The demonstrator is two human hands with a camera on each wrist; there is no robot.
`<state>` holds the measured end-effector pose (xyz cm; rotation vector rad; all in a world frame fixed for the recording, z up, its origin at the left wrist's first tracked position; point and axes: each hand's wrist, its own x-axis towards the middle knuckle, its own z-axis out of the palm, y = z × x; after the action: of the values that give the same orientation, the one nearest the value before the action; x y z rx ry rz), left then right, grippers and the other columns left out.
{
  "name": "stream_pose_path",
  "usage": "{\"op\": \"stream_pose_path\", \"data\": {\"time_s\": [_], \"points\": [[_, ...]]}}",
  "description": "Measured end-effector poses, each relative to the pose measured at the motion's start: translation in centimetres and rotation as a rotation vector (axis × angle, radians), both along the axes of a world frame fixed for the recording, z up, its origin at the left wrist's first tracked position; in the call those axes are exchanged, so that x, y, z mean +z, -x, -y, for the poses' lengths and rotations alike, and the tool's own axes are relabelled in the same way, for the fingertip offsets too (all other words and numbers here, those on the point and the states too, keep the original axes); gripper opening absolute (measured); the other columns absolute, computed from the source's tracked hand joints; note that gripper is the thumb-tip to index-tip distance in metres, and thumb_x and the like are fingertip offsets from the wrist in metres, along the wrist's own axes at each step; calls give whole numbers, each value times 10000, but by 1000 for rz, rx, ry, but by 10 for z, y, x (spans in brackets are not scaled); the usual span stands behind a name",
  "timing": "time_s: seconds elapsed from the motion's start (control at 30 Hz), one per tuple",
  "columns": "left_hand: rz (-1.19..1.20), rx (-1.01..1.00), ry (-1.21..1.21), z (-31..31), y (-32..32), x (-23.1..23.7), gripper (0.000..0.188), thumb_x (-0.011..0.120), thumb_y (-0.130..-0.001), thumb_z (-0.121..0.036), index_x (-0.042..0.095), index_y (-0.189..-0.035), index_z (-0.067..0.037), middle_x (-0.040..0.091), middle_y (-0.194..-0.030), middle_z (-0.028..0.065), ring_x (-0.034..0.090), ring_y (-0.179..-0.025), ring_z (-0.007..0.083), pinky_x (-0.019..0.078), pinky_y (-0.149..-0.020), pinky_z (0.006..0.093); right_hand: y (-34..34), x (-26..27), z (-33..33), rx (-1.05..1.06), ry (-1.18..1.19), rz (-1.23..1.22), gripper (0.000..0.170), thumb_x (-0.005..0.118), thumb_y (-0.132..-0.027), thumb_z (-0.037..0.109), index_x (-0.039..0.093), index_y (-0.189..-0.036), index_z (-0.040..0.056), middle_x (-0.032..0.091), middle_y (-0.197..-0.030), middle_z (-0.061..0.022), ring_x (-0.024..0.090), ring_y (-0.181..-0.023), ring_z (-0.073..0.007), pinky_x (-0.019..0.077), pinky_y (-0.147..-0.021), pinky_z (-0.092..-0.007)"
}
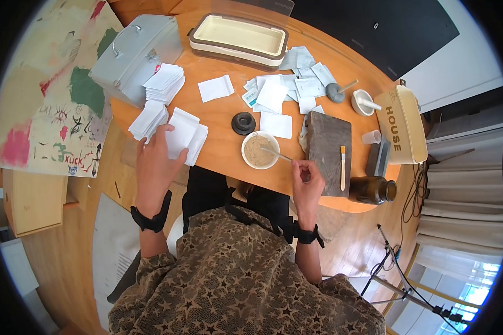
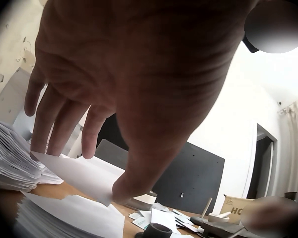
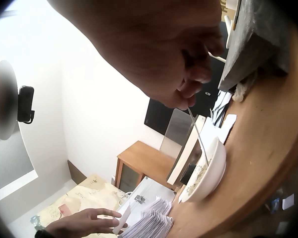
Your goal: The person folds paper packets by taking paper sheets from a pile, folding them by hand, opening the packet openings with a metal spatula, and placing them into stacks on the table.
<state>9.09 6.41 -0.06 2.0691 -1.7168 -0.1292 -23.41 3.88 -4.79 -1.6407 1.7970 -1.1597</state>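
My left hand (image 1: 157, 159) pinches a white paper packet (image 2: 84, 171) between thumb and fingers, just above a stack of the same packets (image 1: 198, 144). Two more packet stacks stand beyond it, a near one (image 1: 149, 119) and a far one (image 1: 165, 82). With its fingertips my right hand (image 1: 308, 183) grips the end of a thin metal spoon (image 3: 197, 133). The spoon slants down into a white bowl (image 3: 214, 171), its tip in tan powder (image 1: 256, 152). Behind the bowl sits a small dark ring-shaped stand (image 1: 243, 123).
Loose packets (image 1: 271, 95) lie mid-table, near a cream tray (image 1: 237, 53) and a grey metal case (image 1: 140, 58). On the right are a dark stone slab (image 1: 328, 151) with a brush (image 1: 342, 167), a mortar (image 1: 363, 106), a brown jar (image 1: 373, 190) and a HOUSE box (image 1: 402, 125).
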Motion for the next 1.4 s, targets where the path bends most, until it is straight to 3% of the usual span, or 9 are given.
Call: {"op": "stream_pose_path", "data": {"time_s": [0.33,0.6,0.83,1.07,1.17,1.23,1.27,1.37,1.4], "points": [[-5,-11,-85,0,5,2,490,798,-816,-242,534,-1211,-121,708,-959,207,680,-989,372,400,-1087,508,4,-3,-6,17,-130,-77,232,783,-912,197,702,-870,-17,662,-700,-110,591,-583,-163,478,-573,-317],[44,-21,-88,0,11,-2,477,830,-763,-210,573,-1148,-95,716,-1031,127,702,-958,301,392,-1101,496,5,-1,-8,42,-153,-159,240,779,-912,219,731,-952,-12,676,-714,-133,633,-600,-216,500,-587,-339],[21,-21,-141,1,12,-1,459,831,-764,-221,584,-1128,-93,724,-995,120,700,-959,299,389,-1106,498,8,0,-10,64,-187,-258,274,756,-928,264,743,-1005,1,700,-733,-144,671,-619,-251,515,-598,-362],[2,-30,-135,2,11,1,461,843,-777,-265,601,-1130,-92,720,-1056,101,684,-1016,295,391,-1104,494,17,22,-25,82,-138,-148,204,755,-931,191,719,-944,-10,706,-742,-138,669,-622,-218,518,-614,-332],[19,-43,-20,4,2,-4,426,828,-811,-275,611,-1128,-92,711,-1105,85,664,-1067,292,401,-1085,483,47,33,-55,136,-223,-96,178,744,-938,154,697,-919,-17,705,-739,-126,669,-633,-196,517,-629,-320],[35,-44,56,5,-1,-4,395,816,-833,-274,617,-1122,-92,706,-1126,80,653,-1088,290,408,-1068,474,80,25,-80,146,-474,-166,205,715,-965,188,690,-931,-13,686,-712,-65,630,-649,-98,493,-618,-279],[-23,-22,61,6,-1,5,345,804,-847,-248,635,-1100,-85,708,-1132,96,648,-1076,317,428,-1025,456,96,20,-94,142,-563,-195,226,687,-982,204,683,-919,-13,682,-709,-70,633,-651,-104,496,-617,-280],[-81,1,85,7,-2,8,289,790,-863,-219,657,-1076,-77,712,-1141,105,640,-1053,345,451,-963,432,160,-25,-148,96,-682,-400,217,622,-995,180,679,-899,-6,716,-751,-127,724,-706,-238,544,-644,-347],[-73,-2,109,9,-3,8,283,790,-864,-216,660,-1073,-75,713,-1143,99,637,-1041,345,455,-944,425,199,-62,-178,212,-652,-611,198,620,-980,164,682,-886,1,721,-755,-138,735,-721,-256,559,-658,-358]]}}
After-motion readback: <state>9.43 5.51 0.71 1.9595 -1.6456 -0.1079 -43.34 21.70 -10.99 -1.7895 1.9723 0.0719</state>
